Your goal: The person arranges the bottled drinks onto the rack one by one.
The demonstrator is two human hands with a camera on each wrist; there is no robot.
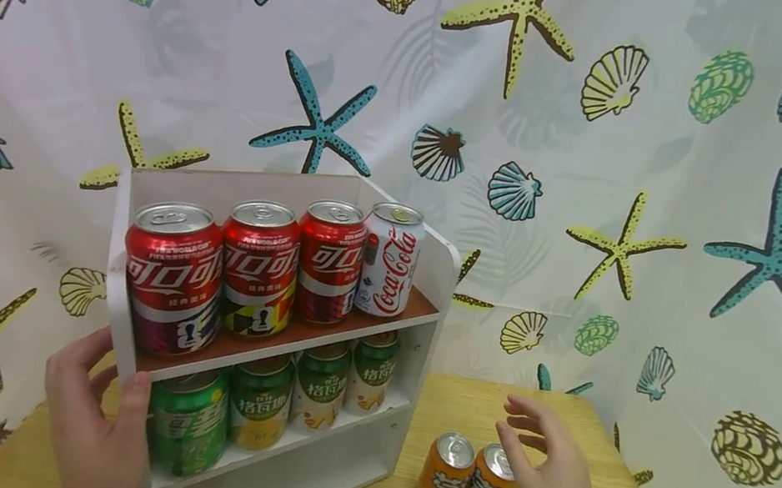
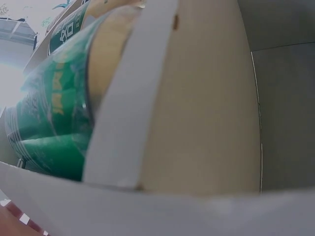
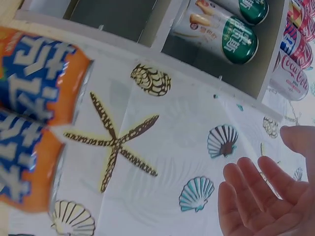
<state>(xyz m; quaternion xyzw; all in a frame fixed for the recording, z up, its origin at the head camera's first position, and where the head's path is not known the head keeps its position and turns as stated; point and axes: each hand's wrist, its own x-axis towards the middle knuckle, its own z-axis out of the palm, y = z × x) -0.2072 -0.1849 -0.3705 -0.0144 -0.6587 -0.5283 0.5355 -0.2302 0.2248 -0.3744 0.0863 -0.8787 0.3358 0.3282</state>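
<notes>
A white three-tier shelf [image 1: 419, 392] stands on the left of the table in the head view. My left hand [image 1: 98, 428] grips its left side panel, thumb in front and fingers behind. On the top tier are three red Coca-Cola cans [image 1: 257, 268] and a white Coca-Cola can [image 1: 389, 265]. Several green cans [image 1: 259, 400] fill a row on the tier below. Two orange soda cans [image 1: 444, 480] stand side by side right of the shelf. Just right of them my right hand [image 1: 556, 480] hovers, fingers loosely bent, holding nothing; its palm [image 3: 270, 206] shows in the right wrist view.
The wooden table [image 1: 554, 420] runs under the shelf and the orange cans. A white curtain [image 1: 390, 50] printed with shells and starfish hangs behind and on both sides. The bottom tier [image 1: 294, 487] lies below the green cans.
</notes>
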